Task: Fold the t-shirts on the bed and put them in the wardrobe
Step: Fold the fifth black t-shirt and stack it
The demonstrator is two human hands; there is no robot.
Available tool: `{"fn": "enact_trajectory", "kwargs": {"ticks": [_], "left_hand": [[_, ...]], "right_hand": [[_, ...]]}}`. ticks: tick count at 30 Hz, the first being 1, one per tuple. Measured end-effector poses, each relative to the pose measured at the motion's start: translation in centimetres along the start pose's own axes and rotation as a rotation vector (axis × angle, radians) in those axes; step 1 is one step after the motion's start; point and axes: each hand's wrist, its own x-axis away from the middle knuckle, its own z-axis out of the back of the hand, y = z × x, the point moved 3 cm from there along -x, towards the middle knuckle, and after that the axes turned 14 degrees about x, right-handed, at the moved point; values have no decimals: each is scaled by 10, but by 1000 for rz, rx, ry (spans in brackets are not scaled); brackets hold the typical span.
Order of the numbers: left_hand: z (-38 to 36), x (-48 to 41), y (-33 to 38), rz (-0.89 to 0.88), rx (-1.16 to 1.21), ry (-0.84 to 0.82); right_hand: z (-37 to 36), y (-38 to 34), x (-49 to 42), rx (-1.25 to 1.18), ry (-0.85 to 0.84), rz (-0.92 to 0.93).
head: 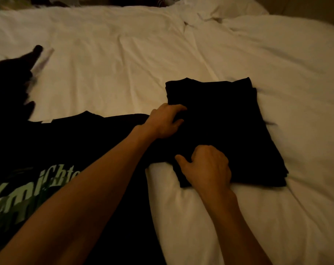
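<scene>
Folded black fabric t-shirt stack, white bed: done.
My left hand, right hand grip its edges; green-printed black t-shirt unfolded, wardrobe pending.

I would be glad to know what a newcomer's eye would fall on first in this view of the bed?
First, the folded black t-shirt at centre right of the white bed, dark against the bedding, with the left hand and right hand gripping its left edge. Next, the black t-shirt with green lettering spread flat at lower left.
</scene>
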Motion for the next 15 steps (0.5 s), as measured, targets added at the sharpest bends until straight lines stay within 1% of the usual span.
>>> {"fn": "enact_trajectory", "kwargs": {"ticks": [3,6,9,11,15], "left_hand": [[-1,1,2,4,54,29],[10,5,5,8,174,100],[36,13,7,18,300,197],[57,20,7,29,331,244],[106,45,2,26,394,339]], "right_hand": [[2,-1,-1,-15,-32,3],[9,-3,1,-62,2,14],[21,-6,5,-209,50,21],[32,-14,9,-315,72,27],[60,-47,23,-446,157,141]]}}
